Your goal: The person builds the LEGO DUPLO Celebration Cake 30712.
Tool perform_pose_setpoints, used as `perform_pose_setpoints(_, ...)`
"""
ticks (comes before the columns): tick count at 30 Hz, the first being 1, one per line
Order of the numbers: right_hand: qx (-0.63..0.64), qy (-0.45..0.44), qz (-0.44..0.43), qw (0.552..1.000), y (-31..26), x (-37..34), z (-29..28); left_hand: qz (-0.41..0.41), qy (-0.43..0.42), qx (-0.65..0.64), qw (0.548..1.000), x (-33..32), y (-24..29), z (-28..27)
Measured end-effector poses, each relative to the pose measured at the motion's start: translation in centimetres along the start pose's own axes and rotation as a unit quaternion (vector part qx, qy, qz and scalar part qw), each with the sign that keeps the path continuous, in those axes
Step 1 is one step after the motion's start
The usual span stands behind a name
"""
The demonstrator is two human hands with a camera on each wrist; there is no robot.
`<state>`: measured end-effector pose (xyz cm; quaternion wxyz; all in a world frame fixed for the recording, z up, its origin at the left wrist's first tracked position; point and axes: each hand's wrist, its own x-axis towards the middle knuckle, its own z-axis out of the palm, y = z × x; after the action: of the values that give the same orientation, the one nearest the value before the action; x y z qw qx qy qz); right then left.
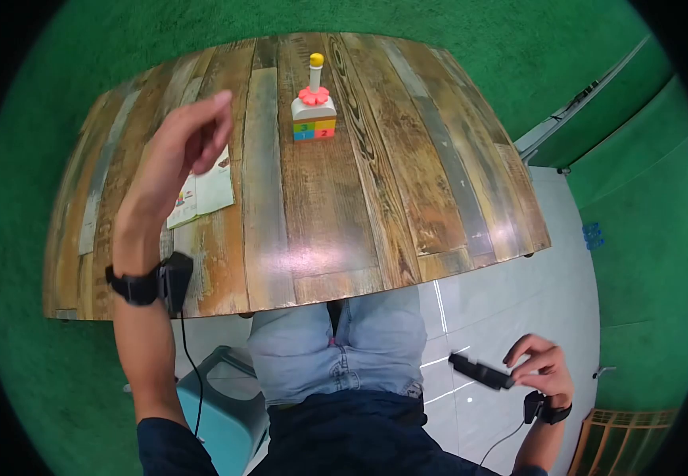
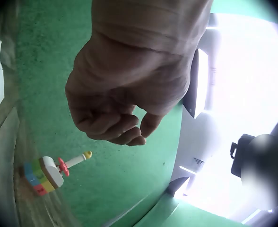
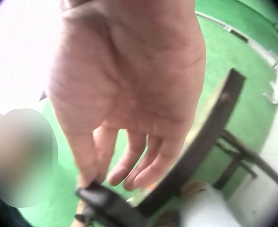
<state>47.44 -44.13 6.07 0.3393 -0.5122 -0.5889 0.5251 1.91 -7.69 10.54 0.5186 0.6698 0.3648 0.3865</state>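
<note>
My right hand (image 1: 544,369), low at the right beyond the table's near edge, pinches one end of a slim black object (image 1: 480,371) between thumb and fingers. Its kind does not show clearly; its dark end (image 3: 110,205) sits at the fingertips in the right wrist view. Above the table's left side hovers my left hand (image 1: 189,139), fingers loosely curled around nothing. Below it lies a printed leaflet (image 1: 210,192), partly covered by the hand. Farther back stands a stacked toy of numbered coloured blocks (image 1: 314,129), a white arch, a pink flower (image 1: 314,96) and a white peg with a yellow tip.
The wooden table (image 1: 336,206) spans the space ahead of the person's lap. A light blue stool (image 1: 221,416) stands at lower left, with the left wrist camera's cable hanging above it. A wooden slatted piece (image 1: 625,440) is at lower right.
</note>
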Motion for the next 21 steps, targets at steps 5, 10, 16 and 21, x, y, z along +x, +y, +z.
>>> perform_pose_setpoints(5,-0.190,0.119,-0.246,0.943,-8.1,8.7,4.6,-0.052,-0.221,0.059,0.972,-4.9,4.1,2.6)
perform_pose_setpoints(10,-0.164,0.054,-0.313,0.934,-10.5,15.2,6.0,-0.002,-0.301,0.079,0.950,-8.2,2.9,7.0)
perform_pose_setpoints(16,-0.179,-0.024,-0.359,0.916,-11.1,18.8,7.1,-0.122,-0.289,-0.212,0.926,-10.4,1.9,7.9)
perform_pose_setpoints(21,-0.196,-0.064,-0.346,0.915,-11.6,19.6,8.9,-0.088,-0.249,-0.189,0.946,-10.9,0.8,6.3)
